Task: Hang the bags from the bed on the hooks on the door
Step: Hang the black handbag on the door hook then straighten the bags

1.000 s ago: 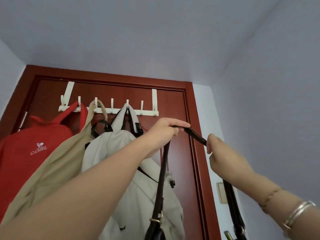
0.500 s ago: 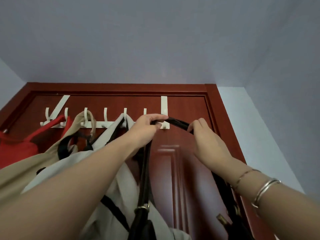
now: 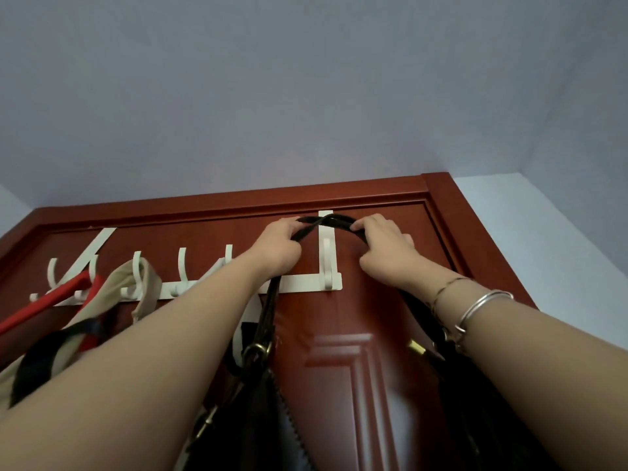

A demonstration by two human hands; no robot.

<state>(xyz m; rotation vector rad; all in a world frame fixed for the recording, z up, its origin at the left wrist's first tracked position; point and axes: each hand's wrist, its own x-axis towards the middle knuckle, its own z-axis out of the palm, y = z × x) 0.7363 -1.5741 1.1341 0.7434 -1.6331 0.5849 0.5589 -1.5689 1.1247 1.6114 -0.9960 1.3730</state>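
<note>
A dark brown leather bag (image 3: 258,413) hangs low between my arms, its strap (image 3: 331,223) arching up over the door. My left hand (image 3: 280,248) grips the strap's left side and my right hand (image 3: 385,249) grips its right side. The strap's top is held just above the rightmost white hook (image 3: 327,263) of the over-door rack (image 3: 306,283). A beige bag (image 3: 102,300) and a red bag strap (image 3: 51,304) hang on hooks further left; a white bag is mostly hidden behind my left arm.
The red-brown door (image 3: 339,368) fills the lower view, its frame (image 3: 452,212) close on the right. Two bare white hooks (image 3: 181,266) stand in the rack's middle. A pale wall (image 3: 560,249) runs along the right, ceiling above.
Both hands have risen with the strap from below the rack to above its rightmost hook. I have come closer to the door and the view tilts up more.
</note>
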